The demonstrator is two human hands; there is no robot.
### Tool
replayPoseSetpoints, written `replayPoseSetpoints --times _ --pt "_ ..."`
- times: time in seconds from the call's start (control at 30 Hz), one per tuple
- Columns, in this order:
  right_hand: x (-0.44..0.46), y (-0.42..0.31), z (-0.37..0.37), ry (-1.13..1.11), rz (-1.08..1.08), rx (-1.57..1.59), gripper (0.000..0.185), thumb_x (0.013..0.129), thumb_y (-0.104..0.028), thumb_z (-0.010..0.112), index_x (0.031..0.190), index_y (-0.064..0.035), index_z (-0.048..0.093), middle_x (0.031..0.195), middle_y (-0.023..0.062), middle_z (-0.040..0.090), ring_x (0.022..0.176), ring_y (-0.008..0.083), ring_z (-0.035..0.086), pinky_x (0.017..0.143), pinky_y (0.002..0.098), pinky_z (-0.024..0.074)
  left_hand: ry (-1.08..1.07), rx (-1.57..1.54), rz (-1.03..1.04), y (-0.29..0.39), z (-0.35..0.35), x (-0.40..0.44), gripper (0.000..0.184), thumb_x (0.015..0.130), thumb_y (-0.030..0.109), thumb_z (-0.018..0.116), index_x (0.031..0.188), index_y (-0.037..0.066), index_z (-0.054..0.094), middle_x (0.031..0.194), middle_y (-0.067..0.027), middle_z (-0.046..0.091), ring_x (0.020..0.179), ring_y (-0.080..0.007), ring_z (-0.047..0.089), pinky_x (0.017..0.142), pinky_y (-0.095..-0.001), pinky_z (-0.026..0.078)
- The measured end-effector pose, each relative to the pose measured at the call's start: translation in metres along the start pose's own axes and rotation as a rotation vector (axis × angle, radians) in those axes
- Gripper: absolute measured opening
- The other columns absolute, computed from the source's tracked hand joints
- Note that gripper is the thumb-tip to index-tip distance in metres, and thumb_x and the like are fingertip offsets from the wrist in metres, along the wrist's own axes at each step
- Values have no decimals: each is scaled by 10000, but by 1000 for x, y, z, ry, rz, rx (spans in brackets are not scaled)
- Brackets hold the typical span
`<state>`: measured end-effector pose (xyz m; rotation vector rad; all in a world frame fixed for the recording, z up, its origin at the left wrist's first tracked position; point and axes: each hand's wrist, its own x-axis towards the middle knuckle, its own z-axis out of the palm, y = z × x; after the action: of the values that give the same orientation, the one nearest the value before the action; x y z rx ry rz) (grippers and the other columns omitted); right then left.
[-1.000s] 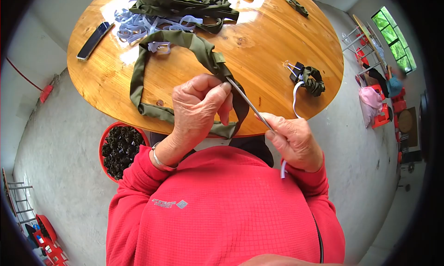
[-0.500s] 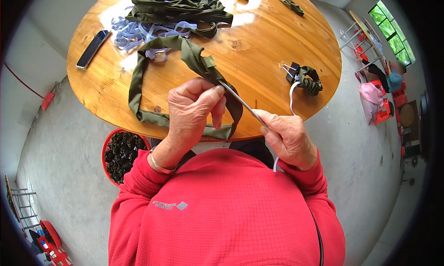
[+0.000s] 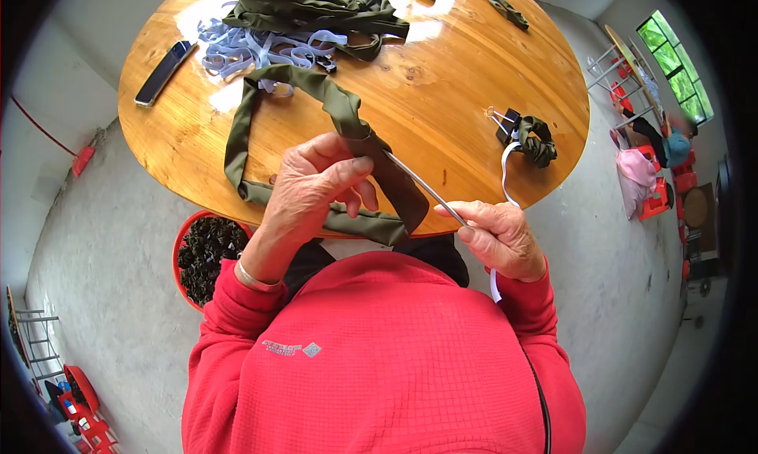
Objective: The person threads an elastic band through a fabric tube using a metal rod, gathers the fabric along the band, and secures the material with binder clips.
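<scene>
A long loop of dark green fabric [image 3: 237, 142] lies on the wooden table and rises at its right side to my hands. My left hand [image 3: 304, 189] pinches the edge of this fabric between thumb and fingers. Between thumb and fingers, my right hand [image 3: 504, 239] holds a thin metal rod [image 3: 430, 191], whose far end goes into the fabric near my left hand. A white elastic strip [image 3: 495, 287] hangs below my right hand. A gathered green scrunchie [image 3: 537, 142] sits by a black binder clip [image 3: 509, 125] at the table's right.
Green fabric strips [image 3: 316, 12] and pale blue elastic [image 3: 253, 47] are heaped on the table [image 3: 466, 67], with a phone [image 3: 164, 73] at left. A red basket [image 3: 183, 276] of dark pieces stands on the floor. Another person [image 3: 675, 146] is at a far table.
My left hand has shifted left and its fingers have loosened somewhat. More of the fabric's right side shows, spread wider below the rod. My right hand keeps its hold on the rod.
</scene>
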<state>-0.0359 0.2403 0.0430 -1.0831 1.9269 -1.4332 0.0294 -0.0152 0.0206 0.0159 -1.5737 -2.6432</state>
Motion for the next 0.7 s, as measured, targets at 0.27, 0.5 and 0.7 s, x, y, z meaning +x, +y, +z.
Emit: replayPoseSetpoints --times 0.27,0.5,0.7 --pt "-6 1 5 36 -48 -18 274 846 -1 535 1112 52 577 892 135 656 678 103 575 667 209 452 75 25 120 -9 0 -3 154 850 76 596 954 -37 611 749 -108 639 525 -156 600 458 -237 463" --pt "6 0 20 117 -93 -191 356 840 0 539 1193 37 499 738 139 629 589 153 585 592 239 452 -99 207 34 -32 31 -15 116 839 8 591 939 -14 646 764 -35 638 661 -75 589 572 -220 478" --pt "16 6 22 200 -70 -271 445 852 -71 560 1267 12 423 504 76 466 437 111 437 472 256 392 -342 296 -70 -48 35 -12 114 845 5 594 949 0 641 743 16 613 697 -25 528 606 -192 448"
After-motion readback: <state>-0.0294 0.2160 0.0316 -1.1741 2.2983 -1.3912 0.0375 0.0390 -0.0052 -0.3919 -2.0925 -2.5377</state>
